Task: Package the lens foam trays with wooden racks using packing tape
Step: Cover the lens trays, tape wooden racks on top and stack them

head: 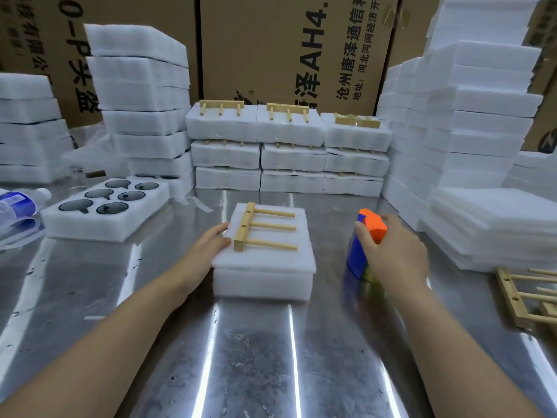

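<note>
A white foam tray [265, 279] with a foam lid lies in the middle of the steel table [247, 357]. A wooden rack [259, 227] with three pegs lies flat on the lid. My left hand [208, 244] rests against the tray's left edge, fingers straight beside the rack's bar. To the right of the tray, my right hand [394, 251] grips a blue and orange tape dispenser [366, 242], which stands on the table and looks blurred.
An uncovered foam tray of dark lenses [105, 209] sits at the left, by a water bottle [18, 203]. Taped trays with racks [286, 149] are stacked at the back. Foam stacks [470, 140] stand right and left. Spare wooden racks [524, 300] lie at the right edge.
</note>
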